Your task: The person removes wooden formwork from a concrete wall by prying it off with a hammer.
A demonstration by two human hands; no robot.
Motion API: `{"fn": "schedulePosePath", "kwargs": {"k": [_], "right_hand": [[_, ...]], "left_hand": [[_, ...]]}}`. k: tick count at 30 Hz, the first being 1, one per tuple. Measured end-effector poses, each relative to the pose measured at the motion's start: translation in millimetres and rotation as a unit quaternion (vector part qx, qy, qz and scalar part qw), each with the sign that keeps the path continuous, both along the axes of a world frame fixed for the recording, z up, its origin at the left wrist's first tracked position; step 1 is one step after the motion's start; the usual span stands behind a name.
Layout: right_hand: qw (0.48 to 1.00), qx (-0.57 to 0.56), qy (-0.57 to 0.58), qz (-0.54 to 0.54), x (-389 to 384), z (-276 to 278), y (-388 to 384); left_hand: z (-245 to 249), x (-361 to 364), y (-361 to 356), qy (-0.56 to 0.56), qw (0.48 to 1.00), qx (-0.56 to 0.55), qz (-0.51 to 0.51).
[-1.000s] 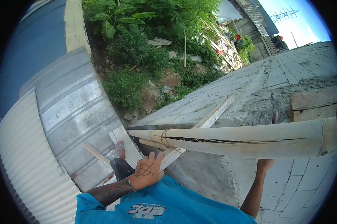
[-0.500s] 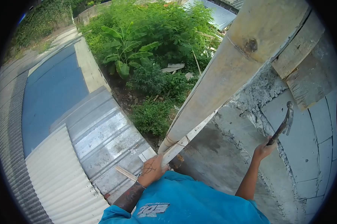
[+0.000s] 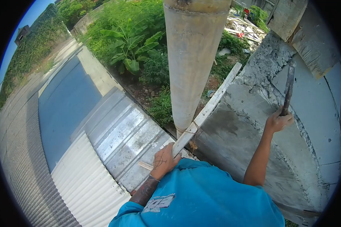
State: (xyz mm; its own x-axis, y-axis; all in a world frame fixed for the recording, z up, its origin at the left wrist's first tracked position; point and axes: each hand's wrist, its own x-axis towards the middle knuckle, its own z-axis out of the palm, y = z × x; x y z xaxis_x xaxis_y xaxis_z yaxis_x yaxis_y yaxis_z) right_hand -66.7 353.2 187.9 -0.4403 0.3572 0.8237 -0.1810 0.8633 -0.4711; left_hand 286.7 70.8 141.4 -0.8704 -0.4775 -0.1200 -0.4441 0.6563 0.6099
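My left hand is closed around the near end of a pale wooden batten, which runs up and to the right along the concrete wall. Some of its fingers are hidden behind the wood. In my right hand is a hammer, gripped by its dark handle with the head pointing away from me. The hammer's head is over the rough concrete edge. A thick round bamboo pole stands just left of the batten, and wire loops around the batten at the pole's foot.
Rough concrete wall lies to the right, with pale blocks beyond it. Wooden boards hang at the upper right. Below on the left are metal roofing, corrugated sheets and a blue roof. Green plants grow behind.
My view has turned, so the pole appears more upright and more of the batten shows. My right hand and the hammer are higher in view. Both hands keep their grip.
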Motion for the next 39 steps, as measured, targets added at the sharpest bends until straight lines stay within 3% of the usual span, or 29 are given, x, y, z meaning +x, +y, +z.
{"fn": "schedulePosePath", "kwargs": {"k": [5,8,11,15,18,19,22,25,27,29,31,33,36,38,39], "right_hand": [[0.998,0.056,0.002,-0.014,3.2,-1.0,0.5],[0.996,0.082,-0.008,-0.016,2.7,-3.7,3.4],[0.996,0.076,-0.028,-0.039,5.8,1.8,-3.1],[0.995,0.087,-0.032,-0.046,5.8,1.1,-3.0],[0.994,0.094,-0.033,-0.047,7.1,1.2,-0.7],[0.994,0.091,-0.040,-0.046,6.1,0.6,-0.1],[0.995,0.078,-0.046,-0.045,6.7,1.8,-1.5],[0.995,0.073,-0.047,-0.038,10.1,3.1,-3.4],[0.996,0.073,-0.043,-0.034,10.1,2.9,-1.9],[0.996,0.073,-0.037,-0.027,10.0,1.9,-1.1],[0.996,0.077,-0.043,-0.024,11.9,4.2,-0.6],[0.996,0.077,-0.047,-0.022,13.2,6.3,-3.2],[0.996,0.068,-0.046,-0.021,15.5,8.3,-6.3],[0.997,0.065,-0.045,-0.017,15.5,8.9,-5.4],[0.997,0.069,-0.038,-0.012,12.9,9.5,-5.3]], "left_hand": [[-2.7,-0.5,-14.4,-0.009,0.999,0.047,-0.010],[5.3,-9.7,-34.4,0.052,0.997,0.056,0.016],[25.4,-34.9,-57.1,0.176,0.977,0.115,0.033],[54.4,-85.1,-70.5,0.339,0.925,0.172,-0.021],[62.4,-103.9,-56.1,0.249,0.943,0.218,-0.034],[65.5,-106.9,-44.4,0.288,0.936,0.203,0.009],[72.0,-103.3,-40.3,0.258,0.933,0.250,-0.003],[52.0,-101.0,-35.4,0.350,0.934,0.072,0.013],[64.3,-97.7,1.8,0.537,0.825,-0.105,0.141],[69.2,-104.8,23.5,0.619,0.768,-0.152,0.070],[69.0,-110.8,36.4,0.593,0.780,-0.073,-0.184],[67.3,-169.8,40.6,0.494,0.832,-0.070,-0.243],[44.8,-246.1,34.3,0.328,0.932,-0.147,-0.047],[11.2,-267.2,25.2,0.170,0.961,-0.215,0.039],[3.0,-271.0,22.4,0.102,0.984,-0.142,0.040]]}}
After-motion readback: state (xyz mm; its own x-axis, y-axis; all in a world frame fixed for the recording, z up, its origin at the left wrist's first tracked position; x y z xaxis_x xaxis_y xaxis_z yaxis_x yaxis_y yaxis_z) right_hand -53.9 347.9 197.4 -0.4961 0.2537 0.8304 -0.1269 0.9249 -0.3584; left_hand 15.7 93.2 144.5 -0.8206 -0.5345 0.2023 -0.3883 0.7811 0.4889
